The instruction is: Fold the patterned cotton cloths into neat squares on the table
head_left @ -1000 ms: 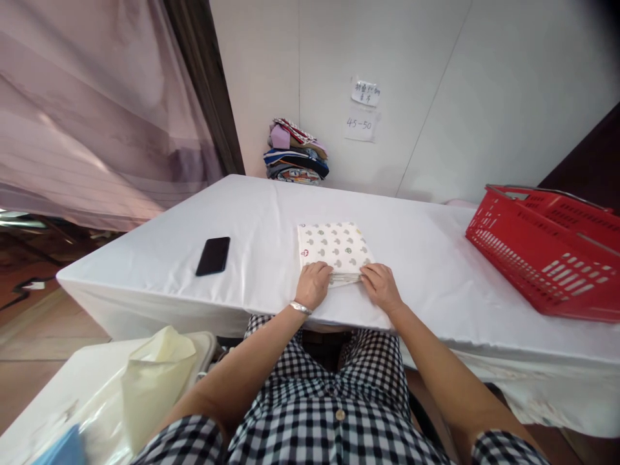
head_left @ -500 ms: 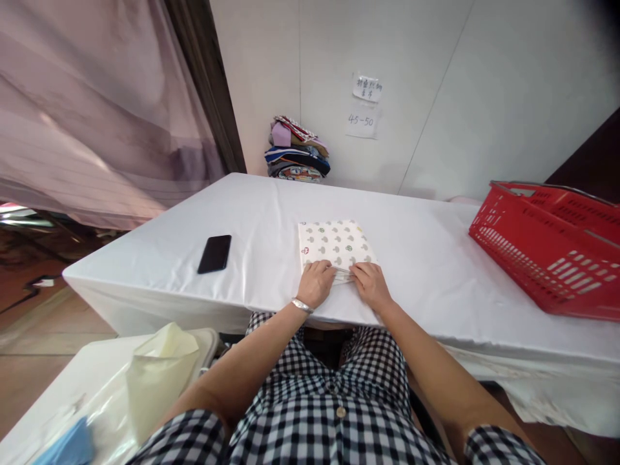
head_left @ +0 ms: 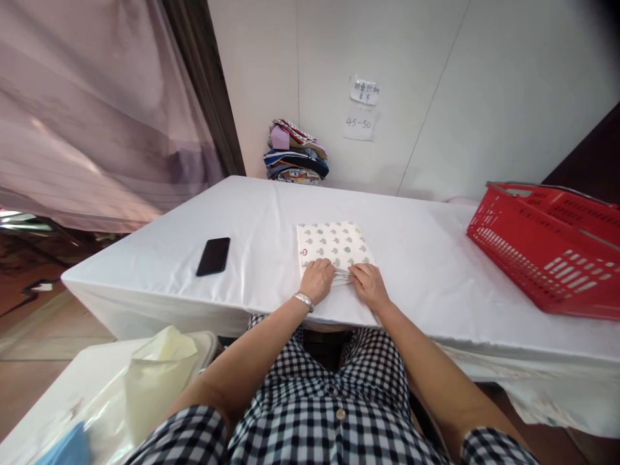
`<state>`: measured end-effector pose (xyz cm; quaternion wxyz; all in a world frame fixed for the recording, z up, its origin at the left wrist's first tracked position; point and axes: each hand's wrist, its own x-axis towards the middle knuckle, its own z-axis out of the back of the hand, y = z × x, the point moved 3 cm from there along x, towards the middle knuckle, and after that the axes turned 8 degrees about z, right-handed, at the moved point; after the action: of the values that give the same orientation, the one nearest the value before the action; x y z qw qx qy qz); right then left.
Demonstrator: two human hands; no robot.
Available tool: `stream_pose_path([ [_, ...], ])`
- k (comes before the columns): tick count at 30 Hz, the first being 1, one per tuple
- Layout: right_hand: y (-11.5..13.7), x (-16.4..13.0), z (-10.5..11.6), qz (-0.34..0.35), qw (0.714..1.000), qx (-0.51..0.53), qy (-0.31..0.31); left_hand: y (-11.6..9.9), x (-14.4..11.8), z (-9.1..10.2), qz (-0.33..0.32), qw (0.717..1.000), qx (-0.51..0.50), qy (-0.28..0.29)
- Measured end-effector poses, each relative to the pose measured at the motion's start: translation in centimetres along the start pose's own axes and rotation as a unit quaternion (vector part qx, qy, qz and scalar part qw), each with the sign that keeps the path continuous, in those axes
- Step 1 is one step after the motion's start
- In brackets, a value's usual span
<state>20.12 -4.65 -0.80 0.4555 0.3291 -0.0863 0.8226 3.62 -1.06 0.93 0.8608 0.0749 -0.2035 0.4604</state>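
Folded cloth (head_left: 334,243), white with small mushroom-type print, lies flat on the white-covered table (head_left: 271,213), near edge, roughly centre of the table's width. Square-ish packet, several layers showing at the near edge.

Left hand (head_left: 317,280) sits on the near-left corner of the cloth, fingers curled down onto the layered edge, looks like a light pinch on the fold layers (can't tell how many layers it has). Silver bracelet (head_left: 303,299) on that wrist.

Right hand (head_left: 368,285) is on the near-right corner, fingers also bent in toward the same edge, fingertips close to the left hand's. Both hands bear down on the near edge, which pins the stack so the layers stay aligned; far half of the cloth lies free and flat.

Outward:
- Black phone (head_left: 214,256) face down, left of the cloth, well apart, out of the hands' working area.
- Red plastic basket (head_left: 542,245) on the right end of the table, well apart; contents not visible from here.
- Stack of folded clothes (head_left: 296,151), mixed colours, at the far edge against the wall.
- Two paper notes (head_left: 362,110) taped on the wall above that stack, lower one reads 45-50.
- Yellowish plastic bag (head_left: 155,374) on a low white surface near left, beside the person's knee.
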Motion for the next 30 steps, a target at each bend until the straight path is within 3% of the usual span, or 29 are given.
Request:
stream_pose_path([
  [17,0.4,0.0,0.2,0.012,1.0,-0.023,-0.011,0.1,-2.0,-0.1,-0.025,0.994,-0.085,-0.067],
  [30,1.1,0.1,0.7,0.041,0.999,-0.021,-0.009,-0.2,-1.8,0.8,-0.024,0.994,-0.1,-0.037],
])
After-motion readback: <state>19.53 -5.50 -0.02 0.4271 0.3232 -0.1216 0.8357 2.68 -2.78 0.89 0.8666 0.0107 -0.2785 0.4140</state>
